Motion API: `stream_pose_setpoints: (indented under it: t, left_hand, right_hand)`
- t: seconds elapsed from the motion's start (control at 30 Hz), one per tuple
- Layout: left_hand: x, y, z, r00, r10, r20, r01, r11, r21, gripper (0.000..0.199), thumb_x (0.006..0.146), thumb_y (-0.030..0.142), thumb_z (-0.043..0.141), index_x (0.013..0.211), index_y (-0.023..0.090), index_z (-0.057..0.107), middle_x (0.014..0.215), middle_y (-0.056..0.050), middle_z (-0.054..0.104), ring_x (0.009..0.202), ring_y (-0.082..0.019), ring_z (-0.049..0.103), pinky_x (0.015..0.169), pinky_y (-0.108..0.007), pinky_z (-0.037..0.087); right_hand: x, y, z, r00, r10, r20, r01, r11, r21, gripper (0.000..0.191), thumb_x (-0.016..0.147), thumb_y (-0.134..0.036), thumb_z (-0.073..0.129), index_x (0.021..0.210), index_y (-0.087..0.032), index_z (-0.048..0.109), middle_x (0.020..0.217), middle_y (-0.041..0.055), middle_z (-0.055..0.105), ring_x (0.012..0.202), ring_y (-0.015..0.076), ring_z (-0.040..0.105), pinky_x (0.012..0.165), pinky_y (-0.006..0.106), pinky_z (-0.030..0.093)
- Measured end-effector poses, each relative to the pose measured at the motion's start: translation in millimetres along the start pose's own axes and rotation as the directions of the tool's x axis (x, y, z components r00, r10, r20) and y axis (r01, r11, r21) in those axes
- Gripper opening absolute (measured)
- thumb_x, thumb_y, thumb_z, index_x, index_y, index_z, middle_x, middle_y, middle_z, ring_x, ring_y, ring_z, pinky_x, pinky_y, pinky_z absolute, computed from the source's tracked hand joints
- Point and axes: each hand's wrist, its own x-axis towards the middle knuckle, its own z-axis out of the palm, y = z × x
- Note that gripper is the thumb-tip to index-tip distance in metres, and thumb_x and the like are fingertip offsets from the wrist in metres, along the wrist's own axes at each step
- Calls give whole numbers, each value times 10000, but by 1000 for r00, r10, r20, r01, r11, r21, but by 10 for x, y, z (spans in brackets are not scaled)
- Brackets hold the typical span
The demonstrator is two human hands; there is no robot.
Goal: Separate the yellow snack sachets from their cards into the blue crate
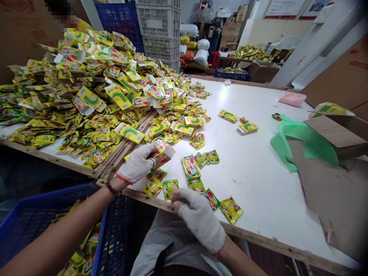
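left hand (139,165): white knitted glove, bare fingertips, closed on a small carton (164,158) near the front edge of the white table (258,184). a pale flap stands out at the carton's right end. beaded bracelet (110,187) on the left wrist.

right hand (199,216): same kind of glove, over the front edge; fingers curled, gap to the thumb narrow. fingertips lie just beside a green sachet (171,188); cannot tell whether they touch it or pinch anything.

between and around the hands: a yellow sachet (153,186) below the held carton; an upright-printed carton (191,167) lying flat, with green sachets next to it; another yellow sachet (231,210) to the right of the right hand, near the edge.

farther back on the table: two yellow cartons (228,115) near each other, well apart from the hands. at left, a large heap (86,69) of cartons and sachets spreads across a wooden strip (115,159) onto the white surface.

right side: green plastic scoop (309,143), partly covered by a cardboard sheet (324,184); pink packet (292,98) beyond. below left forearm: blue crate (17,214) containing more sachets.
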Motion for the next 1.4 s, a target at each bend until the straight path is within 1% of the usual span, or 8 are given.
stream_pose_setpoints:
  t: [0.2, 0.37, 0.5, 0.87, 1.0, 1.1, 1.27, 1.4]
  left_hand:
    - [-486, 344, 691, 986, -40, 160, 140, 715, -685, 288, 762, 264, 603, 996, 156, 474, 931, -45, 637, 816, -168, 620, 744, -314, 523]
    - [-685, 301, 1107, 995, 8, 104, 63, 745, -664, 415, 794, 206, 572, 1165, 190, 387, 1135, -90, 593, 976, -173, 606, 889, -343, 489]
    - [-661, 204, 1040, 993, 102, 54, -71, 911, -406, 340, 798, 235, 571, 1126, 169, 507, 1083, -81, 619, 976, -188, 600, 903, -350, 475]
    - [-540, 184, 795, 968, 221, 118, -192, 957, -218, 173, 802, 255, 547, 903, 123, 597, 853, -62, 613, 803, -167, 569, 754, -303, 486]
    - [-503, 233, 773, 984, 115, 136, -58, 929, -366, 172, 804, 240, 550, 951, 149, 555, 863, -40, 628, 809, -154, 592, 765, -287, 490]
    - [-466, 283, 747, 982, 77, 170, 22, 857, -515, 291, 804, 236, 555, 1078, 161, 493, 924, -42, 637, 840, -153, 606, 773, -281, 493]
    - [-428, 396, 614, 962, 154, 225, -64, 929, -365, 232, 845, 304, 497, 845, 123, 642, 852, -46, 650, 831, -169, 585, 763, -259, 459]
    - [-376, 447, 528, 951, 96, 295, -2, 953, -303, 206, 808, 289, 539, 856, 124, 654, 775, -16, 638, 730, -138, 562, 649, -212, 432]
  right_hand:
    - [58, 319, -399, 915, -71, -396, 108, 992, 73, 199, 769, -232, 588, 921, -209, 463, 1031, 75, 628, 938, 188, 617, 811, 320, 516]
    - [-36, 433, -487, 915, -103, -390, 88, 995, -56, 159, 798, -239, 547, 953, -201, 534, 953, 56, 657, 895, 179, 625, 809, 322, 519]
    - [-67, 428, -565, 925, -145, -351, 66, 972, -227, 177, 793, -236, 535, 932, -183, 632, 941, 68, 688, 870, 202, 635, 817, 358, 518]
    - [113, 304, -624, 968, -121, -221, 67, 970, -235, 145, 796, -227, 515, 844, -172, 640, 805, 41, 684, 746, 175, 624, 708, 298, 519]
    - [161, 264, -640, 983, -105, -153, 98, 994, -52, 355, 809, -230, 512, 1160, -183, 534, 922, 45, 690, 802, 167, 644, 718, 290, 537]
    - [177, 265, -673, 974, -194, -119, 164, 960, -228, 260, 811, -177, 488, 1015, -195, 649, 934, 52, 693, 847, 181, 637, 784, 321, 524]
    - [141, 320, -679, 928, -367, -56, 322, 871, -370, 312, 783, -132, 483, 1014, -207, 680, 991, 66, 693, 852, 182, 649, 769, 310, 538]
    - [127, 207, -648, 962, -257, -96, 205, 906, -371, 247, 826, -236, 518, 995, -211, 696, 964, 60, 709, 839, 194, 661, 768, 322, 540]
